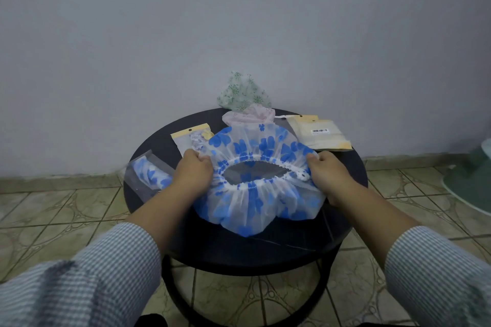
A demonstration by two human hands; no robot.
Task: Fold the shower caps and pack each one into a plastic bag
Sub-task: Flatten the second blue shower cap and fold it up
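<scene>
- The blue-flowered shower cap lies in the middle of the frame on the round black table, its opening facing up.
- The left hand and the right hand each grip one side of it with curled fingers.
- To fold it well, I think both sides should come together evenly, with the elastic edges lined up.

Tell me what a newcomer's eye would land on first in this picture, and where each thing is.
First comes the blue-flowered shower cap, stretched open over the middle of the round black table, with the left hand and right hand gripping its opposite edges. Next, a bagged blue cap lies at the table's left edge. At the back, a green cap stands against the wall.
</scene>
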